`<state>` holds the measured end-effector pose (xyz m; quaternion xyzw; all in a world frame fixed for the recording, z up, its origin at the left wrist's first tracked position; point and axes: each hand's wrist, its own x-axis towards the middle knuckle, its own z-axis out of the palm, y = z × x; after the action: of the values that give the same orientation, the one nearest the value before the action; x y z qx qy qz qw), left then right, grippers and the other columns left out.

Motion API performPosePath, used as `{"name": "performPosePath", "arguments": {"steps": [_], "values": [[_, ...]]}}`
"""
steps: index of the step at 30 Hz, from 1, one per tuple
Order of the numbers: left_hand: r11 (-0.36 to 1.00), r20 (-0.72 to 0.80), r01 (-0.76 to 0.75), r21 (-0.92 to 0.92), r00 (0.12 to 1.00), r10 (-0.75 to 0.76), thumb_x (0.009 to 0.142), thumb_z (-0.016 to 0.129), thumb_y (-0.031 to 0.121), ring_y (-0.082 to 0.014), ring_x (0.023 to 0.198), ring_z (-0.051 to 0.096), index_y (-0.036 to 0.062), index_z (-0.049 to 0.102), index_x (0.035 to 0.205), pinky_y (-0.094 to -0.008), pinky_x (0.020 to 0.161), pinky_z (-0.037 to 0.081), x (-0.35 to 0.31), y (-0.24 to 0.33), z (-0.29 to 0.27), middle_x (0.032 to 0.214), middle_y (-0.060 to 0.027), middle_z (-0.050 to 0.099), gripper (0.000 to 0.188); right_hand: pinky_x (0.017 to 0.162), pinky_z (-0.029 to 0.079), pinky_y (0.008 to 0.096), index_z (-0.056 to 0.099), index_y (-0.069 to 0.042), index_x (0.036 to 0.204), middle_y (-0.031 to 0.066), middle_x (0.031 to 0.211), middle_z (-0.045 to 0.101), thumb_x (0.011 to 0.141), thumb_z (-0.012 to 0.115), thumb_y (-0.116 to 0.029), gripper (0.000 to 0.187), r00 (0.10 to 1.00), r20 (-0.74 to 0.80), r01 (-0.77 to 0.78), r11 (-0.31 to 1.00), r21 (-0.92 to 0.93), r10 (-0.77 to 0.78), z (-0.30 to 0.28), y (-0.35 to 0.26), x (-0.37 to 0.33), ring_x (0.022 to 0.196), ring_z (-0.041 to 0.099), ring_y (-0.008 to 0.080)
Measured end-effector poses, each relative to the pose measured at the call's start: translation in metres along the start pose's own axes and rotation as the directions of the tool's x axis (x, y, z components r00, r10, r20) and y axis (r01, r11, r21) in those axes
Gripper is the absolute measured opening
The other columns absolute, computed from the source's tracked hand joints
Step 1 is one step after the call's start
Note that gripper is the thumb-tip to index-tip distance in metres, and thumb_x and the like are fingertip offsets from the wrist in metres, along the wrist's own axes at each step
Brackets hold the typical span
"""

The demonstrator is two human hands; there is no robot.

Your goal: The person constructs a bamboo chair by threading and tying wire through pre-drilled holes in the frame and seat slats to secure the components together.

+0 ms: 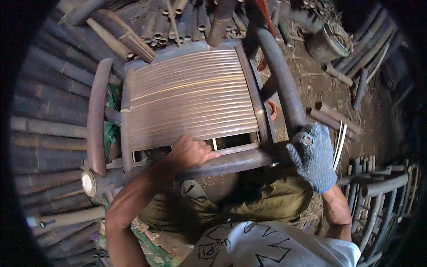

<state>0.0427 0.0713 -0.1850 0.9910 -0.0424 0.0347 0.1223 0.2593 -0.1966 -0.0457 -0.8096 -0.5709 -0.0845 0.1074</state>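
A dark bamboo chair (227, 165) stands in front of me, its seat (191, 95) made of narrow slats laid side by side. A gap opens between the last slats and the front rail. My bare left hand (189, 152) is at this gap, its fingers curled over a thin bamboo slat (240, 148) lying along the rail. My right hand (312, 155), in a grey knitted glove with a hole in it, is closed at the near end of the right armrest (282, 84). Its fingertips are partly hidden. The left armrest (98, 115) is untouched.
Dark bamboo poles (53, 133) lie side by side on the left, and cut tubes (178, 24) are stacked beyond the chair. A bucket (327, 44) stands far right. Short bamboo pieces (333, 120) lie on the ground, and a bamboo frame (378, 196) is at near right.
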Motion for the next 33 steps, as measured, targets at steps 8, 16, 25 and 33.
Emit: {"name": "performPosePath", "arguments": {"steps": [8,16,25,33], "values": [[0.996,0.209,0.082,0.02,0.974,-0.085,0.095,0.056,0.05,-0.031,0.063,0.066,0.0114,0.066,0.071,-0.0461,0.057,0.052,-0.02,0.0,-0.001,0.066,-0.01,0.064,0.047,0.084,0.044,0.0488,0.062,-0.009,0.088,0.015,0.1,0.057,0.076,0.077,-0.015,0.021,0.998,0.032,0.042,0.995,0.09,-0.045,-0.006,0.021,0.011,0.096,0.055,0.0378],[0.99,0.019,0.144,-0.006,0.989,-0.144,0.097,0.056,0.041,-0.0277,0.07,0.068,0.0084,0.067,0.078,-0.0435,0.061,0.055,-0.015,0.023,-0.018,0.076,-0.0103,0.067,0.039,0.085,0.044,0.0495,0.064,-0.008,0.09,0.0177,0.102,0.059,0.079,0.076,-0.019,0.02,0.997,-0.06,0.046,0.999,0.014,-0.045,-0.003,0.014,0.016,0.095,0.055,0.0391],[0.967,0.148,0.253,0.021,0.956,-0.253,0.098,0.048,0.054,-0.0304,0.08,0.071,0.0083,0.075,0.079,-0.0476,0.066,0.057,0.003,0.027,-0.009,0.081,-0.0114,0.072,0.056,0.083,0.043,0.0451,0.058,-0.002,0.086,0.0181,0.093,0.056,0.089,0.07,-0.017,0.019,0.983,-0.185,0.02,0.998,0.064,-0.008,0.006,0.01,0.001,0.089,0.053,0.038],[0.958,-0.047,0.272,-0.096,0.96,-0.277,0.097,0.053,0.049,-0.0332,0.07,0.069,0.0065,0.073,0.072,-0.0497,0.065,0.055,-0.02,0.026,0.013,0.072,-0.0122,0.069,0.053,0.084,0.043,0.0442,0.06,-0.002,0.085,0.0173,0.094,0.058,0.087,0.072,-0.013,0.017,0.985,-0.168,0.037,0.997,0.06,-0.026,0.007,-0.004,-0.005,0.091,0.054,0.0366]]}}
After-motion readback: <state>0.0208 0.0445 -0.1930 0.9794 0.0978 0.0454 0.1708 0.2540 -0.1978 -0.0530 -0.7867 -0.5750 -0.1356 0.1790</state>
